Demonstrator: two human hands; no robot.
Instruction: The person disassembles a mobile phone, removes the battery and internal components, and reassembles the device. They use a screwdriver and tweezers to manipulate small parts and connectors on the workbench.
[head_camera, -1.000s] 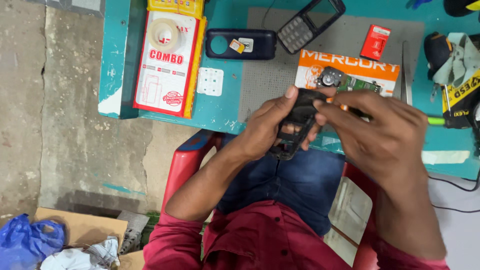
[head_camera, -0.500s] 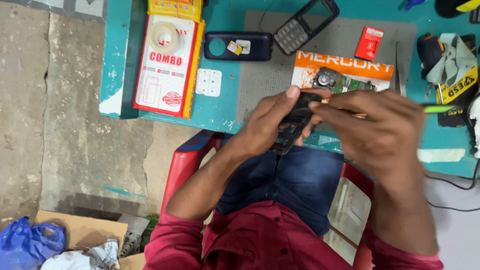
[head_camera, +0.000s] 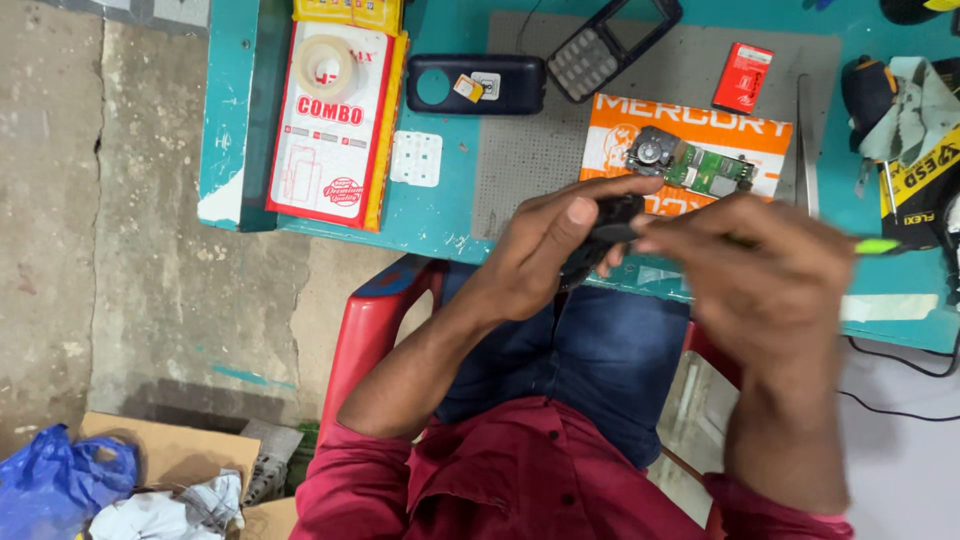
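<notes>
Left hand (head_camera: 545, 245) is clamped round a small black plastic phone body (head_camera: 600, 225), held in the air just over the near edge of the teal-painted bench (head_camera: 440, 215), above the lap. Right hand (head_camera: 765, 265) is closed on a thin tool with a bright green handle (head_camera: 878, 245), tip pointing into the phone body; that hand is motion-blurred, so the exact contact point can't be read. Risks as I see them: the part is unsupported, so a slip of the tip could gouge the housing or jab the left thumb; anything loosened would probably drop to the concrete floor (head_camera: 90, 200), not onto the grey work mat (head_camera: 540, 150). The bare green circuit board (head_camera: 700, 170) lies on an orange printed card (head_camera: 690, 130) just beyond the hands, so a stray knuckle could knock it. Dark blue phone back cover (head_camera: 475, 83), keypad front frame (head_camera: 610, 45) and small red battery (head_camera: 742, 77) sit further back, well apart.
</notes>
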